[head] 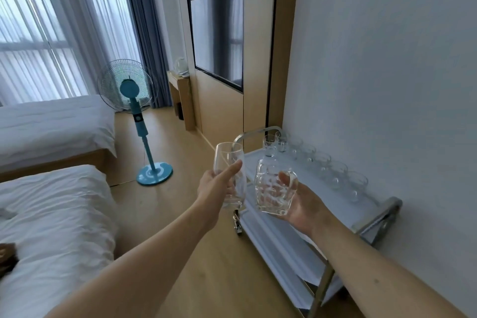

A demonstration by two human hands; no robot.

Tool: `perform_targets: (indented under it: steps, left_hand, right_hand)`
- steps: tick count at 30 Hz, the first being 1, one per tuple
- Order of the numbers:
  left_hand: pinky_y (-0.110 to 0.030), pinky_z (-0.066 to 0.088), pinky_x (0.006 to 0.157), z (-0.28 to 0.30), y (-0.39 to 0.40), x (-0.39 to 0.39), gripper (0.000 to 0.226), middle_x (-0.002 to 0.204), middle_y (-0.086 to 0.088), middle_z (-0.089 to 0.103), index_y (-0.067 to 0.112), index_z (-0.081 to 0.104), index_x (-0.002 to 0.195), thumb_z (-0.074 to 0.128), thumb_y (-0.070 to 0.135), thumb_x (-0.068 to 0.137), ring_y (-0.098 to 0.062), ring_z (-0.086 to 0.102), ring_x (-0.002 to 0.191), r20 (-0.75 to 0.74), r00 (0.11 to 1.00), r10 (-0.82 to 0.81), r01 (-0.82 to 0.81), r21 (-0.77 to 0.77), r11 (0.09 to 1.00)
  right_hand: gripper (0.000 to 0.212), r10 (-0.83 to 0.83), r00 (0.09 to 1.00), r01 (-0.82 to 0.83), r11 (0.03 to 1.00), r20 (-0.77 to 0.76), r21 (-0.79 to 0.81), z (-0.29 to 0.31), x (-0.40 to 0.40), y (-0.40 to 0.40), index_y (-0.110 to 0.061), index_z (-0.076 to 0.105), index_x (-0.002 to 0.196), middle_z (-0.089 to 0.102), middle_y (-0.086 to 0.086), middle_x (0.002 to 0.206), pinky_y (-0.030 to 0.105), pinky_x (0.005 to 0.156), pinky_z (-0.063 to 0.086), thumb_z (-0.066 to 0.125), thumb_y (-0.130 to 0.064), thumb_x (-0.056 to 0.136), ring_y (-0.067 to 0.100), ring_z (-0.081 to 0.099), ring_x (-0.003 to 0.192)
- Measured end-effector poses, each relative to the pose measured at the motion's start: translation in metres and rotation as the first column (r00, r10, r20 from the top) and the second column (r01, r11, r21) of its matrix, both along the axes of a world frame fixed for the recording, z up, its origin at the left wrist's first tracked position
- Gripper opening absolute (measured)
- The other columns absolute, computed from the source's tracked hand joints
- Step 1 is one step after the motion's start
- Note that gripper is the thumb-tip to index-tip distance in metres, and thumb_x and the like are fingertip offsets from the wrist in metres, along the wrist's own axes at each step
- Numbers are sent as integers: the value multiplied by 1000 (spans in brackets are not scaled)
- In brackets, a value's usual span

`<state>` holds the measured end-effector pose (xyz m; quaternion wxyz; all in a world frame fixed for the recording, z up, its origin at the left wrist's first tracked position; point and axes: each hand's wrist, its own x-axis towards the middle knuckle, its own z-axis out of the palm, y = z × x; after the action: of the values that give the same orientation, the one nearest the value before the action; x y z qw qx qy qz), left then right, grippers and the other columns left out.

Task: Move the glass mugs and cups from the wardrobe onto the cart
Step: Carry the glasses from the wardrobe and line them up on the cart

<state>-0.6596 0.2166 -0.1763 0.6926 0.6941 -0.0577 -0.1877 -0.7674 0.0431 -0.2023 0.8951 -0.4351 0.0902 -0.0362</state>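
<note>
Left of the cart [304, 181], the left hand [216, 188] grips a tall glass [229, 170] round its body; the right hand [302, 204] clasps a dimpled mug [271, 188] above the cart's white top shelf. Both look smooth, slippery, breakable (the mug likely heavier). More glasses [335, 173] line the cart's wall side; beds [51, 124] lie far left

Your left hand [216, 188] holds a tall clear glass [229, 175] and your right hand [299, 204] grips a dimpled glass mug [271, 188], both above the near-left edge of the cart [371, 222]. A row of small glass cups [333, 170] stands along its far side, near the wall.
</note>
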Motion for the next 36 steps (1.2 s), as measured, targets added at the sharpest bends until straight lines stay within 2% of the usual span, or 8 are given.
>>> perform_targets:
  steps: [8, 12, 15, 18, 21, 27, 32, 36]
  left_hand:
    - [-27, 51, 60, 12, -50, 92, 69, 106, -6, 70, 29, 54, 104, 79, 72, 56, -21, 72, 90, 23, 997, -67, 65, 77, 995]
    - [-34, 56, 72, 0, -75, 129, 79, 107, -7, 70, 24, 57, 108, 80, 73, 51, -24, 71, 94, 14, 998, -64, 63, 91, 994]
    - [-34, 58, 69, -13, -95, 154, 77, 102, -6, 72, 22, 59, 111, 83, 70, 56, -22, 73, 89, -40, 998, -55, 59, 89, 994]
    - [-26, 55, 58, -29, -112, 177, 75, 99, -5, 72, 23, 60, 109, 83, 70, 57, -18, 72, 82, -64, 994, -88, 95, 107, 990]
    - [-25, 54, 58, -41, -131, 210, 72, 101, -6, 71, 21, 60, 113, 83, 67, 63, -18, 71, 83, -69, 989, -133, 140, 113, 984]
    - [-31, 55, 66, -61, -169, 280, 80, 103, -5, 71, 20, 58, 120, 84, 69, 63, -19, 73, 86, -107, 966, -233, 247, 140, 959]
    - [-31, 55, 67, -66, -194, 341, 109, 115, -2, 66, 24, 49, 139, 84, 75, 50, -19, 71, 88, -98, 936, -339, 350, 142, 926]
    - [-30, 52, 66, -69, -213, 386, 108, 118, -1, 63, 23, 43, 145, 83, 73, 58, -19, 69, 91, -100, 913, -395, 407, 159, 899]
  right_hand:
    - [116, -39, 999, 39, 999, -19, 33, 4, 85, -55, -3, 59, 134, 62, 23, 133, 58, 106, 44, 103, -43, 35, 45, 57, 126]
    - [69, -53, 995, 64, 989, -87, 135, -11, 118, -82, 1, 51, 144, 53, 25, 143, 58, 118, 32, 69, -36, 89, 44, 50, 133]
    - [55, -47, 987, 76, 979, -152, 188, -22, 139, -95, 0, 57, 132, 55, 23, 135, 52, 121, 28, 69, -33, 90, 40, 53, 127]
    - [42, -163, 968, 174, 984, -192, 45, -35, 160, -107, -14, 67, 112, 68, 13, 113, 52, 101, 50, 74, -41, 81, 31, 68, 100]
    - [32, -187, 960, 219, 965, -211, 143, -46, 181, -119, -12, 76, 95, 74, 17, 97, 47, 76, 62, 79, -39, 78, 32, 75, 83]
    - [52, -371, 882, 409, 909, -290, 83, -66, 231, -144, -9, 55, 143, 56, 25, 141, 62, 111, 40, 56, -40, 101, 47, 56, 127]
    - [52, -460, 833, 484, 875, -308, 3, -69, 267, -152, -11, 58, 141, 63, 22, 134, 62, 110, 41, 63, -38, 97, 44, 60, 124]
    - [42, -556, 749, 589, 808, -360, -23, -72, 293, -156, -14, 65, 132, 62, 21, 134, 60, 106, 46, 66, -35, 96, 42, 62, 121]
